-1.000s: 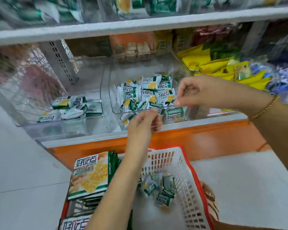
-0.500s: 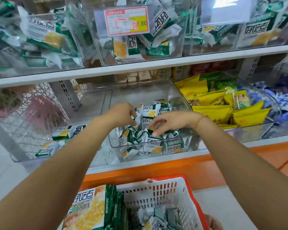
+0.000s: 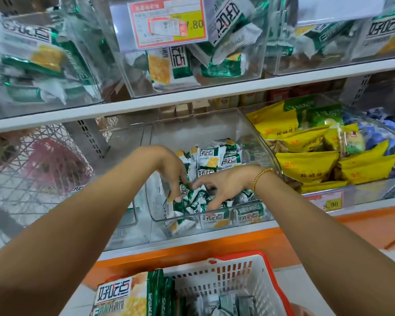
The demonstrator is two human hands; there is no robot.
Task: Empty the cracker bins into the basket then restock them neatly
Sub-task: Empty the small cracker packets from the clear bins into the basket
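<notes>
Deeper in the mid-frame bin (image 3: 249, 135) now, left hand (image 3: 170, 171) and right hand (image 3: 224, 188) clutch cracker packets (image 3: 211, 157), bound for the basket (image 3: 228, 273) below

Can't see fingertips of left hand (image 3: 171, 172) or right hand (image 3: 224, 188): sunk among cracker pkts (image 3: 217, 158) in clear bin (image 3: 180, 133). Can't tell if gripping.

Can't make out neighbouring bin (image 3: 129, 226) on left, mostly behind left forearm.

Can't read small print on upper price tag (image 3: 169, 21): blurred, top cropped. Can read only "9.90" on lower tag (image 3: 326, 201), rest smeared.

Cropped at btm edge: basket (image 3: 262, 277), big cracker pack (image 3: 121, 295).

Too blurred for detail: top-left bin (image 3: 43, 53).
</notes>
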